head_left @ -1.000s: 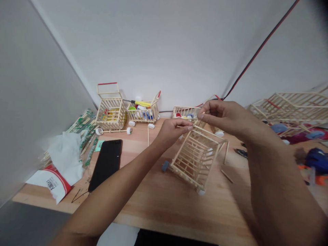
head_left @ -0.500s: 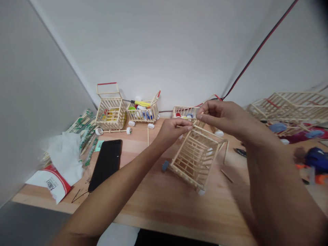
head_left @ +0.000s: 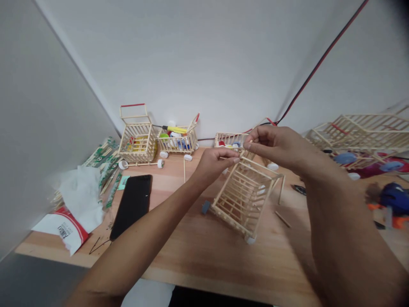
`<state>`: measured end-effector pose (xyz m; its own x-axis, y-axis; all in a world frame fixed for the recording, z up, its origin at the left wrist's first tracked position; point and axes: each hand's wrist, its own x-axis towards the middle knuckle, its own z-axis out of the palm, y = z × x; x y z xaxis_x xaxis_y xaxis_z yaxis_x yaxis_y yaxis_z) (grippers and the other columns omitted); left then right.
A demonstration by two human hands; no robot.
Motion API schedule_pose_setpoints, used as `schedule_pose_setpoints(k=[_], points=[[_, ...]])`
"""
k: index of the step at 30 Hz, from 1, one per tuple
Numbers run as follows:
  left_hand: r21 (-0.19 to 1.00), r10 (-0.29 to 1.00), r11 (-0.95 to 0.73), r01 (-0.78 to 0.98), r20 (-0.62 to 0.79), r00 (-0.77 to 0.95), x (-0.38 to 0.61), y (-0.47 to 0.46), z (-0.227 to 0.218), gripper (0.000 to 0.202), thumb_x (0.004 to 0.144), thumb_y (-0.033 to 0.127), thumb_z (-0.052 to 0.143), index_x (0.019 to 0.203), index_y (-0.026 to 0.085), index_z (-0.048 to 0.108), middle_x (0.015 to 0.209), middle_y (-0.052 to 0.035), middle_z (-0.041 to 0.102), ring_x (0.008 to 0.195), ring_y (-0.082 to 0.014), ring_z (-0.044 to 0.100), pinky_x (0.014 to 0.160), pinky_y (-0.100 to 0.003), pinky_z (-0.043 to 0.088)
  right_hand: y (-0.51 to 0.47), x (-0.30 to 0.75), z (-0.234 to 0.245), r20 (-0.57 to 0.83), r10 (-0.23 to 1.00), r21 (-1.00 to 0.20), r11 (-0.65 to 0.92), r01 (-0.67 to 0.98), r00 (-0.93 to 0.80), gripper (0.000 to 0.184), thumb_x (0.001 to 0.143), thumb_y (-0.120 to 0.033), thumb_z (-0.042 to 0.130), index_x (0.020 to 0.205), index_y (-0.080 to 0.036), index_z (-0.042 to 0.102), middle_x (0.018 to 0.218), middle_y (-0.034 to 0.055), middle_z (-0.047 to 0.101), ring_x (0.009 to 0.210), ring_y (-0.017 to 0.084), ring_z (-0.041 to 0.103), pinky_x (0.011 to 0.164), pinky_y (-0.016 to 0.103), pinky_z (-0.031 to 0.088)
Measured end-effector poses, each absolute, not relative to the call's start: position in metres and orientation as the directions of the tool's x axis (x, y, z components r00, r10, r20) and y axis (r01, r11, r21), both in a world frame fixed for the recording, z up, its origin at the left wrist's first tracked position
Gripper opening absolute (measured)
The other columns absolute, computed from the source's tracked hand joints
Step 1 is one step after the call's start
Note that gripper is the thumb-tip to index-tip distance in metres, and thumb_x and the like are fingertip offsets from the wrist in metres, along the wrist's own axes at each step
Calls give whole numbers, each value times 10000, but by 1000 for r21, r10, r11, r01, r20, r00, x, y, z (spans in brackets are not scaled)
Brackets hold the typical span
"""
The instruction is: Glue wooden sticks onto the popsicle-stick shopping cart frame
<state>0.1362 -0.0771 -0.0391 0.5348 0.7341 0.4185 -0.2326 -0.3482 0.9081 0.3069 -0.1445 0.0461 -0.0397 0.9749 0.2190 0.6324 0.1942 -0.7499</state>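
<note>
Head camera records two bare hands working over a wooden stick cart (head_left: pixel 244 198), which sits tilted on a wooden table (head_left: pixel 223 264) with a white bottle-cap wheel (head_left: pixel 251 240) at its lower corner. Right hand (head_left: pixel 276 149): thumb and forefinger close in a pinch on a thin wooden stick (head_left: pixel 251 143) at the cart's upper corner. Left hand (head_left: pixel 214 164): fingers curl, tips at the cart's top rail (head_left: pixel 255 166); whether they grip it, I cannot tell. Beyond the hands stand three smaller stick carts (head_left: pixel 137 138), two holding bottle caps (head_left: pixel 175 138). A larger stick cart (head_left: pixel 361 132) lies at right. A black smartphone (head_left: pixel 132 204) and crumpled tissue (head_left: pixel 81 198) lie at left. A loose stick (head_left: pixel 283 218) lies just beside the cart.
</note>
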Motion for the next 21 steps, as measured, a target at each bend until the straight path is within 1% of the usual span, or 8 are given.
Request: schedule_pose_setpoints(k=[7, 15, 21], points=[[909, 734, -347, -231, 417, 536, 136, -78, -39, 127, 727, 277, 757, 752, 153, 753, 787, -48, 746, 781, -159, 656, 791, -304, 509, -143, 307, 46, 216, 975, -751, 194, 631, -43, 282, 718, -494, 732, 728, -235, 619, 738, 32, 617, 665, 167, 516, 589, 321, 406], [904, 734, -364, -224, 426, 529, 136, -77, -39, 186, 718, 336, 773, 747, 153, 751, 790, -41, 746, 797, -169, 658, 798, -301, 505, -144, 307, 47, 210, 977, -756, 191, 626, -44, 211, 727, -423, 718, 723, -236, 621, 717, 18, 612, 648, 159, 512, 574, 309, 387], [897, 738, -388, -213, 441, 511, 136, -77, -39, 127, 733, 277, 756, 753, 152, 761, 810, -51, 749, 813, -172, 661, 797, -303, 507, -144, 306, 44, 238, 969, -788, 230, 571, -62, 183, 737, -391, 710, 728, -232, 620, 693, 5, 602, 633, 147, 503, 577, 300, 369]])
